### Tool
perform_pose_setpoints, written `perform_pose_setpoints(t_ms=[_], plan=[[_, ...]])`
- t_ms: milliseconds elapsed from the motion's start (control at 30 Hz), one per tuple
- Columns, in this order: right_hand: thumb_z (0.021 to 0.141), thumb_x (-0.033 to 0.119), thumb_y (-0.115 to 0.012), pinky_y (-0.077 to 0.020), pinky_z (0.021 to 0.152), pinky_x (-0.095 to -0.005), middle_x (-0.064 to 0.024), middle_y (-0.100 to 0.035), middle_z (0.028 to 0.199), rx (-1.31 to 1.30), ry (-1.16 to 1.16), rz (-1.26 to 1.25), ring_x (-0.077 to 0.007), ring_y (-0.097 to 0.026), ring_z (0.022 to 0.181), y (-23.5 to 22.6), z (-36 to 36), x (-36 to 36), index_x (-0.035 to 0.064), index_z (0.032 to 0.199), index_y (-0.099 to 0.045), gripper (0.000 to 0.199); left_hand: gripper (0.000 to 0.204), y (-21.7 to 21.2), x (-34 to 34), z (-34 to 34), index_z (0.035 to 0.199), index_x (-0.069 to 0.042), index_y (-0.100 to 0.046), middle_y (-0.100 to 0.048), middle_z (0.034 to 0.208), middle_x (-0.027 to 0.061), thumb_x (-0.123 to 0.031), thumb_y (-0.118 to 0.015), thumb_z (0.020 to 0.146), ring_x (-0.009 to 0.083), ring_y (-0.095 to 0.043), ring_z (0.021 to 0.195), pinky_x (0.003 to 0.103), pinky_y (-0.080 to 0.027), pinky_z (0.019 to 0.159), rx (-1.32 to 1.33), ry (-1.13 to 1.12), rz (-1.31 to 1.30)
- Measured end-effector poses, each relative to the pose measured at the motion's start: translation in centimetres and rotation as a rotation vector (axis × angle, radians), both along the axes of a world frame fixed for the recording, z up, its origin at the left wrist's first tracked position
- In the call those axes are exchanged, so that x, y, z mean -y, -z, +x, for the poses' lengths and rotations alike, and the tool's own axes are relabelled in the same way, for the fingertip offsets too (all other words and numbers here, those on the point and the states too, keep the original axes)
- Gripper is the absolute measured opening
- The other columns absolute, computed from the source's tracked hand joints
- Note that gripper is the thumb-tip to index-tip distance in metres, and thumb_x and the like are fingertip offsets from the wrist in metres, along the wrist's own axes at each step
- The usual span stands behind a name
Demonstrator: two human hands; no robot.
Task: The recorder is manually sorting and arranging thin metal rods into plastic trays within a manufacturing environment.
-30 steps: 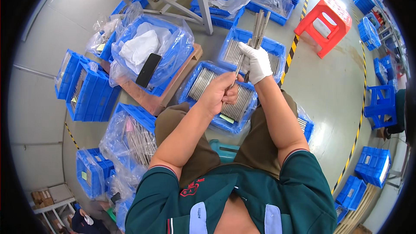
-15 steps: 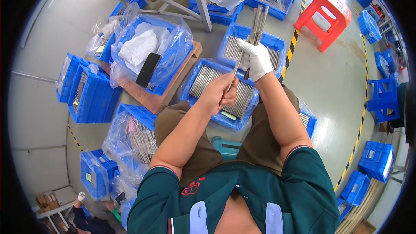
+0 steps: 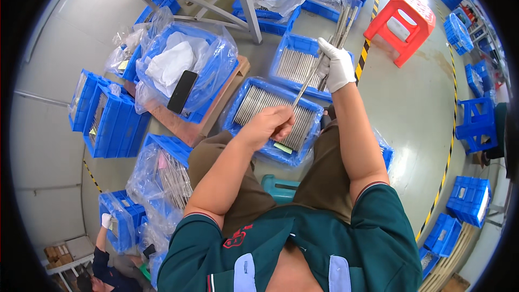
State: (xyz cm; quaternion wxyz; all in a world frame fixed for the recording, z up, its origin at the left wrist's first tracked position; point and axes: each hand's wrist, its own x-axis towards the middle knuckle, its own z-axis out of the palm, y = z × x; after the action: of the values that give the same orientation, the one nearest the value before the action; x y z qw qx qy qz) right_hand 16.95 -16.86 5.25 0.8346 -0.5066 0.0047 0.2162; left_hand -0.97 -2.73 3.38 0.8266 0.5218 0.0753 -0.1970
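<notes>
My right hand, in a white glove, is closed around a bundle of thin metal rods that points up and away from me. One metal rod slants from the glove down to my bare left hand, whose fingers are curled round its lower end; the end itself is hidden. Beneath my hands is a plastic-lined blue crate holding rows of similar rods. Beyond it, below the glove, a second blue crate also contains rows of rods.
At left, a blue crate with white cloth and a black phone rests on a wooden pallet. A red stool stands at right beyond striped floor tape. A table leg rises ahead. Another person is at lower left.
My right hand has moved right with the bundle, which now tilts rightward. More of the slanting rod shows between my hands. The other person's gloved hand has shifted to a blue crate.
</notes>
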Motion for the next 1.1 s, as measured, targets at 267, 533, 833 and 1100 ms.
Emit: perform_pose_setpoints(t_ms=[267, 533, 833, 1100], plan=[[0.082, 0.021, -0.067, -0.0234, 0.037, -0.0255, 0.0025, -0.036, 0.049, 0.011, 0.09, 0.066, -0.009, -0.03, 0.036, 0.6, -0.1, -0.3, 0.0077, 0.075, -0.049, 0.024, 0.027, 0.6, -3.3, 0.8, 0.08, -0.007, -0.057, -0.061, 0.068, 0.0021, -0.03, -0.049, 0.093, 0.0081, -0.055, 0.061, 0.021, -0.043, 0.054, 0.061, 0.202, 0.341], [0.079, 0.026, -0.071, -0.0264, 0.034, -0.0233, 0.0028, -0.042, 0.054, -0.051, -0.1, -0.044, -0.0069, -0.036, 0.037, 1.0, -3.0, -1.7, 0.009, 0.078, -0.048, 0.029, 0.031, 0.5, -3.0, 2.3, 0.093, -0.003, -0.057, -0.062, 0.099, 0.0117, -0.033, -0.051, 0.093, 0.0203, -0.061, 0.091, 0.034, -0.052, 0.078, 0.128, -0.147, -0.165], [0.082, 0.027, -0.068, -0.0359, 0.049, -0.025, 0.0012, -0.049, 0.062, 0.164, -0.349, -0.314, -0.0076, -0.041, 0.054, 2.1, -5.3, -4.0, 0.0062, 0.077, -0.055, 0.026, 0.027, 0.4, -1.6, 2.8, 0.091, -0.001, -0.06, -0.044, 0.064, -0.0049, -0.027, -0.058, 0.09, 0.0035, -0.036, 0.053, 0.019, -0.03, 0.047, 0.085, 0.118, -0.171], [0.086, 0.037, -0.055, -0.0463, 0.058, -0.0324, -0.0132, -0.06, 0.066, 0.657, -0.2, -0.886, -0.0188, -0.059, 0.057, 3.8, -5.1, -4.0, 0.0002, 0.084, -0.059, 0.037, 0.025, 0.2, -2.9, 2.6, 0.089, -0.001, -0.06, -0.042, 0.058, -0.0056, -0.026, -0.06, 0.089, 0.0031, -0.036, 0.049, 0.02, -0.031, 0.046, 0.065, -0.237, 0.237]])
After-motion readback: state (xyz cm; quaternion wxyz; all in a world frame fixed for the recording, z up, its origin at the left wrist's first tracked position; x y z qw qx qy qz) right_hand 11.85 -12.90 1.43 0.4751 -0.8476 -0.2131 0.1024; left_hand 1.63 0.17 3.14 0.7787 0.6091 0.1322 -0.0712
